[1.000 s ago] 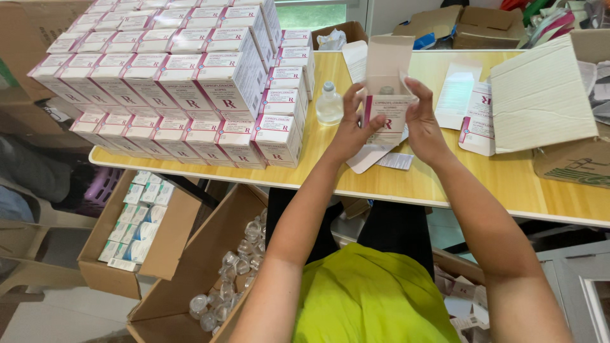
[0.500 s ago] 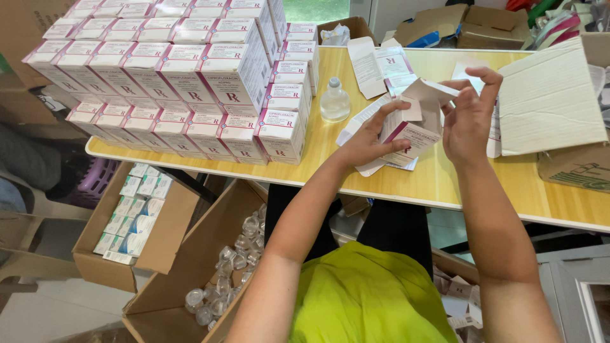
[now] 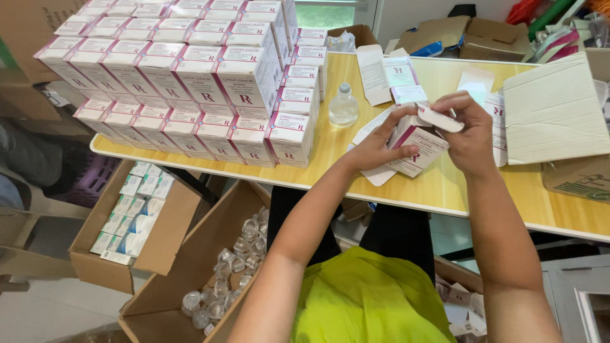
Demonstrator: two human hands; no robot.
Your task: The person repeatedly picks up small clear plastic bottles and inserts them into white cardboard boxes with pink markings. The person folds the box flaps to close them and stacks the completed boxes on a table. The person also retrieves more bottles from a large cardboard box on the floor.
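A: Both hands on 1 small white and pink carton point(image 3: 420, 147), held just above the wooden surface point(image 3: 445, 184), near its front edge.

B: Left hand point(image 3: 375, 146) gripping the carton from the left side, fingers wrapped around its upper part?

A: Yes. Right hand point(image 3: 469, 130) curled over the top, fingertips pressing on the white end flap point(image 3: 440, 119). Carton tilted, printed face turned up toward the camera.

B: And underneath?

A: Flat white leaflets point(image 3: 380, 173) lying on the surface, partly hidden by the carton.

B: To the left?

A: Clear glass bottle point(image 3: 344, 107) standing upright, near the left hand but apart from it. Further left, big stack of the same cartons point(image 3: 190, 82) in neat rows.

B: To the right?

A: Sheet of corrugated cardboard point(image 3: 556, 111), lying flat.

B: Below the surface?

A: 2 open brown boxes on the floor: box of clear bottles point(image 3: 229, 273) and box of small teal and white packs point(image 3: 136, 219).
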